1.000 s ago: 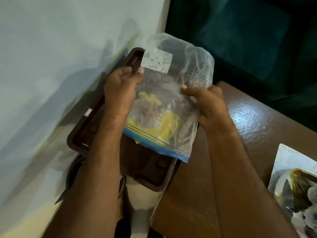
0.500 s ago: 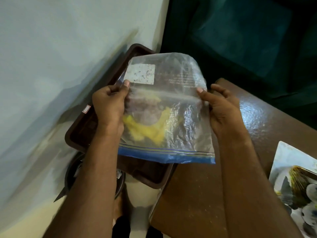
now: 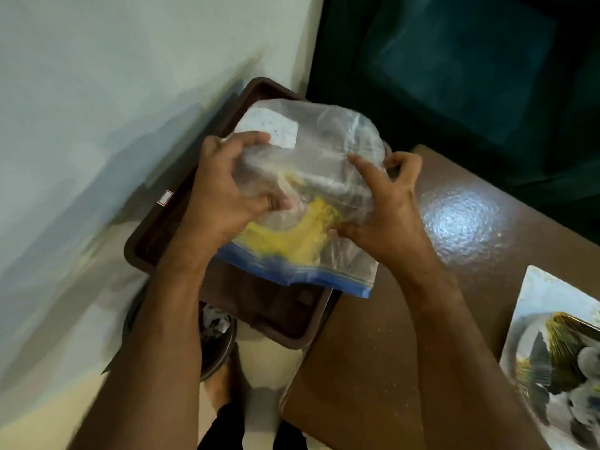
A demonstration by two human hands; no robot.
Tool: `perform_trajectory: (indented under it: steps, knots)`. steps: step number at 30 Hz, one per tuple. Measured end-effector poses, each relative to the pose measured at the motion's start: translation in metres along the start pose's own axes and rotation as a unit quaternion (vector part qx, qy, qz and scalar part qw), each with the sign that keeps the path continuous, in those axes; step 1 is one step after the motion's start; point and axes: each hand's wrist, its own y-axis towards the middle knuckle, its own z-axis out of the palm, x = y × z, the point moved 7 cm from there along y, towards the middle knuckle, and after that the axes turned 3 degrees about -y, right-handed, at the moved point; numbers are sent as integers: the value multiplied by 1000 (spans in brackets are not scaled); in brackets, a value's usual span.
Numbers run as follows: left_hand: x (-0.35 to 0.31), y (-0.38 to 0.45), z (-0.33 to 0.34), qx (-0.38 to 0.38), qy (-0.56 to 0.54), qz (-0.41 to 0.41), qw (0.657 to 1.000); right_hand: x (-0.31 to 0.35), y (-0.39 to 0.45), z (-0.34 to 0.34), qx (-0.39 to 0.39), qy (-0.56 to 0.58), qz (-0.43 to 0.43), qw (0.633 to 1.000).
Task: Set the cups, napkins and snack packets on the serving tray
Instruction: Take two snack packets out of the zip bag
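A clear zip bag [image 3: 311, 177] with a white label, a blue seal strip and yellow contents is held over the dark brown serving tray [image 3: 162, 228]. My left hand [image 3: 224, 196] clutches the bag's left side with bent fingers. My right hand [image 3: 386, 209] pinches its right side with thumb and forefinger. The blue seal edge points toward me. The tray leans off the table's left edge, against the wall, and the bag hides most of its inside. No cups or napkins show.
A brown table [image 3: 454, 222] with a bright glare spot lies to the right. A printed picture board [image 3: 558, 358] sits at its right edge. A pale wall [image 3: 97, 125] rises on the left. A dark bin [image 3: 214, 339] stands on the floor under the tray.
The bag has been lowered toward the tray and crumpled. Both hands shifted from holding its side edges to gripping it from on top.
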Motion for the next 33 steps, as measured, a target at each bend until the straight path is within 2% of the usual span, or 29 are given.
perform_trajectory:
  steps: [3, 7, 9, 11, 13, 16, 20, 22, 24, 27, 29, 33]
  knots:
    - [-8, -12, 10, 19, 180, 33, 983, 1, 1, -11, -107, -58, -16, 992]
    - [-24, -27, 4, -94, 262, 87, 957, 10, 0, -19, -180, -160, -38, 970]
    - [-35, -33, 2, -135, 273, 134, 943, 17, -2, -21, -177, -173, -58, 967]
    - [-43, -37, 7, -125, 269, 163, 941, 22, -4, -20, -154, -172, -74, 970]
    - [-48, -44, 12, -127, 265, 160, 942, 25, -7, -18, -118, -167, -71, 976]
    - [-57, -56, 17, -170, 289, 162, 928, 32, -12, -9, -49, -228, -52, 971]
    - [-64, -72, 25, -209, 268, 166, 926, 44, -19, -10, -84, -213, -20, 973]
    - [-64, -79, 33, -199, 251, 151, 935, 36, -19, -13, -85, -163, 41, 982]
    - [-60, -86, 45, -167, 209, 109, 957, 25, -21, -18, -102, -47, 116, 987]
    - [-54, -101, 64, -140, 100, 47, 984, 18, -27, -16, -150, 120, 194, 962]
    - [-51, -109, 73, -128, 66, 30, 989, 14, -31, -3, -146, 229, 240, 932]
    - [-42, -114, 73, -69, 67, 44, 994, 11, -46, 29, -114, 428, 334, 832]
